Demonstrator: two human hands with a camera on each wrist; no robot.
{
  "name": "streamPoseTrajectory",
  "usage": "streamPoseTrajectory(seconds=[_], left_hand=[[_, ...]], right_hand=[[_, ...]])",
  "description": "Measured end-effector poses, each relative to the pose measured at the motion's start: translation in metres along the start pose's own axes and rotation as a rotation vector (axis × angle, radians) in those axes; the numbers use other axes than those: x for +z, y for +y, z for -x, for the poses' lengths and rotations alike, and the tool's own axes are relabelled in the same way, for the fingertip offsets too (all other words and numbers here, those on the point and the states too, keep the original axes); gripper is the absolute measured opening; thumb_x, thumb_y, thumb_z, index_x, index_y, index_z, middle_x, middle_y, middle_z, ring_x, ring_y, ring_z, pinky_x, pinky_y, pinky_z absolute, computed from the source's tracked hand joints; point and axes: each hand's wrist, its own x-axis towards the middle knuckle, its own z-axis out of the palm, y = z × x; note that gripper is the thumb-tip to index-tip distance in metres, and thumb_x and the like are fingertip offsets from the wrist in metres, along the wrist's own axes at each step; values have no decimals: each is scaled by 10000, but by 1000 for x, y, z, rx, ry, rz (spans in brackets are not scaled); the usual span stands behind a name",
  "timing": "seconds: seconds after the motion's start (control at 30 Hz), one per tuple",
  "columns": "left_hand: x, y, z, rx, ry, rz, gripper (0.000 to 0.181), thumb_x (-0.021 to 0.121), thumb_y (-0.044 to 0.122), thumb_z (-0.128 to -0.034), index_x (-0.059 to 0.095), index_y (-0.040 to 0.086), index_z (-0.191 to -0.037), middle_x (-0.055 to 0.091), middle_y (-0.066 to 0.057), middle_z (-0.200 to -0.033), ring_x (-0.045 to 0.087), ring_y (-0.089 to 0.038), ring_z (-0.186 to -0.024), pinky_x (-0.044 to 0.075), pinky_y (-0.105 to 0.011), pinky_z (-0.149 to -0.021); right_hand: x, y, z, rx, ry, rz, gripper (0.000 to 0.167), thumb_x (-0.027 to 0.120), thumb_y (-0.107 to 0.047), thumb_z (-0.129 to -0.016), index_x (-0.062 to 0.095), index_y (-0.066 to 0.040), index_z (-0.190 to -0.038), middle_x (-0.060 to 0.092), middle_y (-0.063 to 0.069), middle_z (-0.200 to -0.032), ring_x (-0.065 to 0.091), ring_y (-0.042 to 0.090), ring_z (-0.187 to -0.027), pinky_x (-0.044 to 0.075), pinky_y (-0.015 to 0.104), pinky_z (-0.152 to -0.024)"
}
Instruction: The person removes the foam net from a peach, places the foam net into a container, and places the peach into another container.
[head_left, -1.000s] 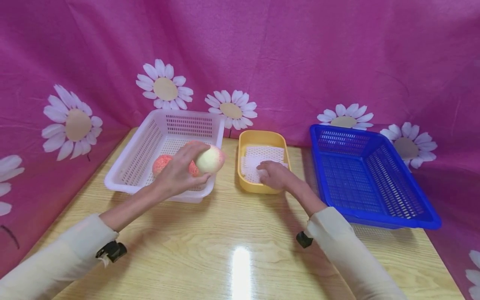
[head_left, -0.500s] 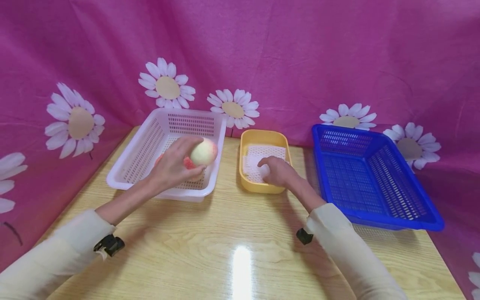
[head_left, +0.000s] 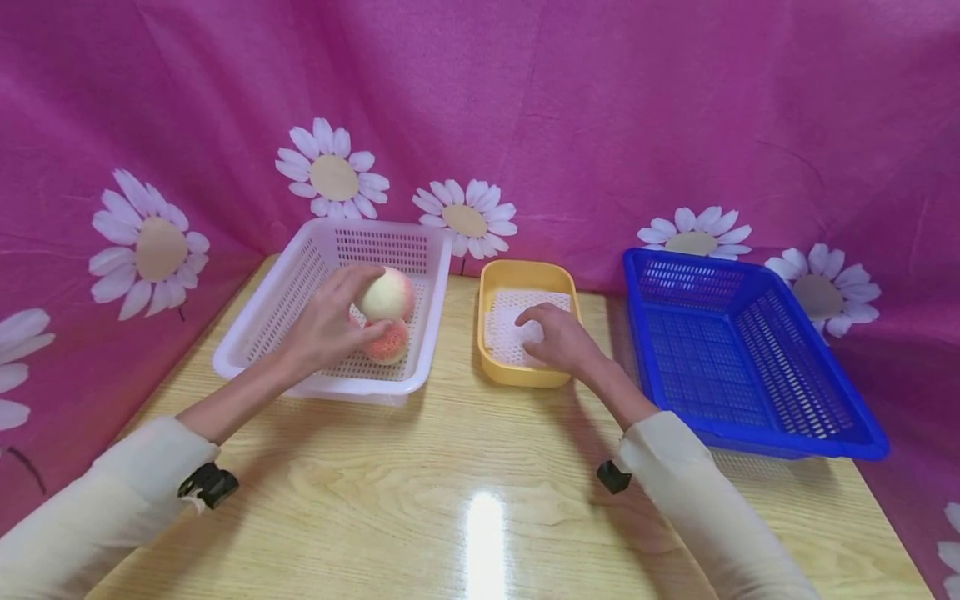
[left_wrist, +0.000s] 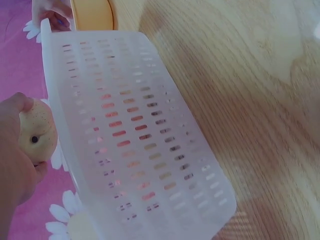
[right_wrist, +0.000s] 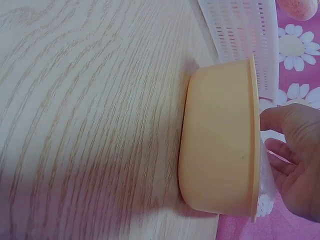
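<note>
My left hand (head_left: 322, 321) grips a pale yellow and pink peach (head_left: 396, 296) between thumb and fingers, above the white slotted basket (head_left: 247, 375). The left wrist view shows the dark stem pit of this peach (left_wrist: 42, 127) facing the camera. Below it in the basket lies a redder peach (head_left: 387, 343); my hand covers part of the basket's contents. My right hand (head_left: 566, 340) reaches over the yellow tub (head_left: 525, 377), fingers loosely bent, thumb and forefinger apart. White foam netting (head_left: 504, 325) lies in the tub beneath these fingers; whether they touch it, I cannot tell.
On the right stands a blue slotted basket (head_left: 645, 358). All three containers sit toward the back of a wooden table (head_left: 375, 492). A magenta cloth (head_left: 562, 125) with white daisies hangs behind and at the sides.
My left hand has moved left and slightly back with the peach, uncovering the redder peach below. The right hand stays over the tub; the gap between its thumb and forefinger has widened.
</note>
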Motion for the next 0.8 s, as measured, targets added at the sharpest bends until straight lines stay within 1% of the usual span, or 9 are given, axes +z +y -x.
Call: streamPoseTrajectory(seconds=[0.17, 0.33, 0.57, 0.67, 0.8], left_hand=[[-3, -2, -1, -31, -20, -40, 647, 843, 66, -756, 548, -12, -1326, 538, -214, -1333, 500, -376, -1224, 499, -534, -943], [-5, -5, -2, -46, -35, -69, 657, 847, 81, -763, 544, -5, -1340, 529, -217, -1349, 503, -380, -1223, 517, -533, -915], [-8, -9, -1, -71, -53, -71, 655, 832, 63, -771, 525, -32, -1342, 513, -243, -1363, 500, -405, -1217, 504, -561, -923], [-9, -11, -2, -64, -46, -67, 650, 832, 52, -770, 530, -34, -1339, 519, -241, -1356, 504, -396, -1217, 504, -550, -931], [-10, -14, -4, -34, -26, -64, 652, 844, 50, -757, 541, -37, -1328, 536, -232, -1329, 514, -381, -1201, 509, -528, -927]], right_hand=[[0, -2, 0, -26, 20, -9, 274, 734, -34, -826, 693, 11, -1093, 656, 203, -1195, 574, 346, -1188, 433, 443, -1038], [-1, -5, -2, -62, 41, -13, 280, 715, -53, -868, 679, 9, -1139, 665, 185, -1208, 577, 333, -1202, 430, 435, -1047], [-1, -22, -2, -123, 56, -28, 311, 671, -122, -932, 665, 10, -1214, 663, 179, -1231, 573, 342, -1216, 412, 444, -1069], [1, -31, -3, -172, 61, -34, 329, 684, -148, -934, 673, 2, -1226, 676, 152, -1218, 589, 319, -1195, 420, 434, -1060], [5, -46, -1, -242, 60, -9, 353, 681, -196, -947, 674, -21, -1253, 667, 128, -1253, 553, 317, -1244, 382, 462, -1090]])
